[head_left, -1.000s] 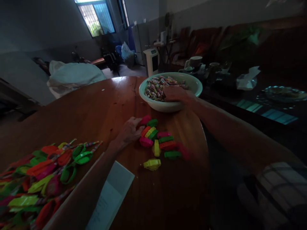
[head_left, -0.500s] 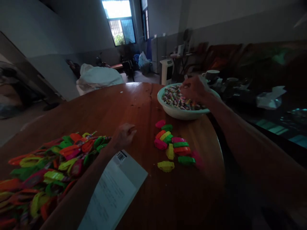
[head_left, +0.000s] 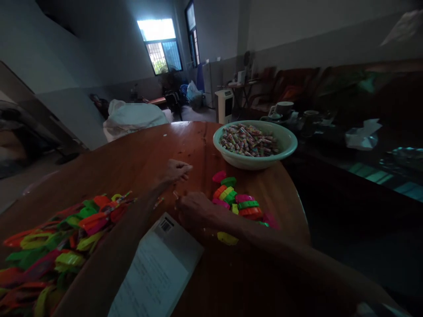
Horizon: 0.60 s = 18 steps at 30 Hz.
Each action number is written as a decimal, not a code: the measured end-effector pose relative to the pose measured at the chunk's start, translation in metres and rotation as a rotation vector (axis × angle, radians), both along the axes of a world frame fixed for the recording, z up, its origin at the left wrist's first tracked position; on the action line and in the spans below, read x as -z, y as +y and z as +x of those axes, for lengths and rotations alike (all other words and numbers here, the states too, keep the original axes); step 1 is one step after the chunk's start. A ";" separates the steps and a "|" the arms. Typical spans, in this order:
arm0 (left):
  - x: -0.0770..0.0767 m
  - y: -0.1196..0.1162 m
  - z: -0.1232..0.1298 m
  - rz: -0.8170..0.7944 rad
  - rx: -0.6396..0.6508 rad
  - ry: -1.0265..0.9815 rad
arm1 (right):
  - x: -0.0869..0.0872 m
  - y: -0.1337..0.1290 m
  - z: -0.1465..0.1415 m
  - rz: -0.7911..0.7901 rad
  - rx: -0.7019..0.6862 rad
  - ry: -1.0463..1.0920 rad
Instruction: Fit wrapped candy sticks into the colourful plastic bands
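Observation:
My right hand [head_left: 195, 208] is low over the table, its fingers closed on a small wrapped stick [head_left: 176, 193] whose pale tip pokes out. Just beyond it is my left hand [head_left: 177, 171], fingers curled together; whatever they may hold is hidden. Beside my left forearm lies another small colourful wrapped stick [head_left: 159, 202]. A pale green bowl [head_left: 254, 163] at the far right contains many wrapped sticks [head_left: 246, 140]. Bright plastic pieces [head_left: 249, 204] in pink, green, orange and yellow lie right of my right hand, partly covered by that arm.
A large heap of neon plastic rings [head_left: 69, 259] covers the table's left side. A white printed box or card [head_left: 155, 268] with a barcode lies in front of me. Past the round wooden table [head_left: 148, 149] are a white-covered bulky object [head_left: 135, 116] and a dark table with cups [head_left: 284, 108].
My right hand has come out of the bowl and moved left and nearer, beside my left hand, with a small wrapped stick. My left hand has shifted slightly; the camera view has tilted.

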State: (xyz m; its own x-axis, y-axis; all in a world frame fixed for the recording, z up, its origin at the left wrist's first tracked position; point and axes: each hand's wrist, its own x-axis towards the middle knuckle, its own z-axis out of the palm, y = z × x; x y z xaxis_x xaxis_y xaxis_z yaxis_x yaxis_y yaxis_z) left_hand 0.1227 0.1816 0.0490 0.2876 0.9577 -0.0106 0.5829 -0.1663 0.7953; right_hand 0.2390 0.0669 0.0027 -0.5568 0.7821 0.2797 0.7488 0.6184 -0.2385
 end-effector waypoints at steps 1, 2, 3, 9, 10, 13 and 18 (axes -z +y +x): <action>0.000 0.004 0.012 0.014 0.070 0.044 | 0.003 -0.001 -0.001 0.027 -0.041 -0.038; 0.000 0.007 0.024 0.052 0.161 0.115 | 0.005 -0.003 -0.002 0.051 -0.086 -0.070; 0.001 0.010 0.037 0.106 0.257 0.201 | 0.006 -0.005 -0.002 0.070 -0.130 -0.093; 0.024 0.022 0.100 0.315 0.452 0.507 | 0.015 -0.015 0.009 0.114 -0.161 -0.069; 0.028 0.023 0.105 0.328 0.436 0.524 | 0.018 -0.016 0.011 0.124 -0.145 -0.036; 0.034 0.023 0.107 0.377 0.376 0.560 | 0.030 -0.017 0.015 0.161 -0.111 0.023; 0.010 0.011 0.066 0.479 0.271 0.549 | 0.033 -0.016 0.015 0.168 -0.027 0.071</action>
State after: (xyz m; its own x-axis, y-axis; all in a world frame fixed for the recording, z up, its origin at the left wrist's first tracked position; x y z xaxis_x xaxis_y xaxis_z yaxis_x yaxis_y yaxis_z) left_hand 0.1885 0.1921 0.0393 0.5855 0.7909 0.1782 0.7626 -0.6119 0.2101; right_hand 0.2545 0.0510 -0.0305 -0.5511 0.7063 0.4444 0.7162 0.6736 -0.1824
